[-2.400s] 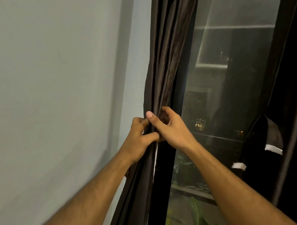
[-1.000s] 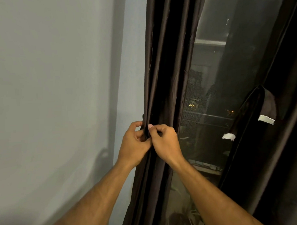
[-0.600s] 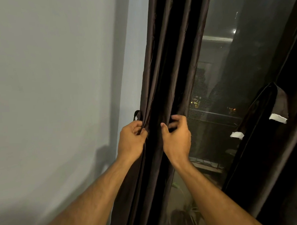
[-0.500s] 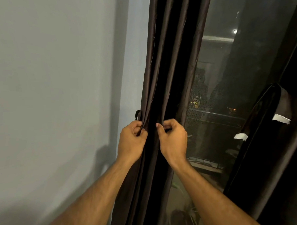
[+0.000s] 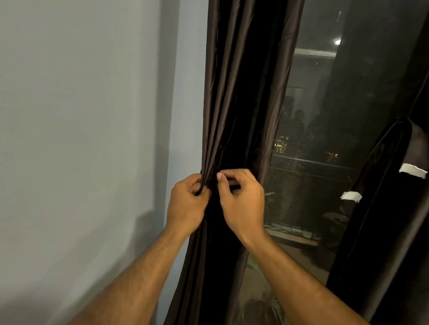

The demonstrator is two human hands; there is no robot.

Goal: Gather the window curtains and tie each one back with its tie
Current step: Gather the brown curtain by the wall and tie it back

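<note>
A dark brown curtain (image 5: pixel 242 87) hangs gathered into folds at the window's left side. My left hand (image 5: pixel 186 205) grips the left edge of the bunched folds, fingers curled. Close beside it, my right hand (image 5: pixel 242 203) pinches a dark strip, the tie (image 5: pixel 232 182), in front of the curtain. Most of the tie is hidden by the folds and my fingers. A second dark curtain (image 5: pixel 387 204) hangs at the right, with its tie's white-tipped ends (image 5: pixel 350 196) dangling loose.
A pale grey wall (image 5: pixel 72 144) fills the left. Dark window glass (image 5: pixel 313 133) lies between the two curtains, with night lights and a railing outside. A potted plant (image 5: pixel 259 310) shows low behind the glass.
My hands have come closer together on the gathered curtain. The small loop of tie that showed left of my left hand is hidden now. The view has shifted slightly.
</note>
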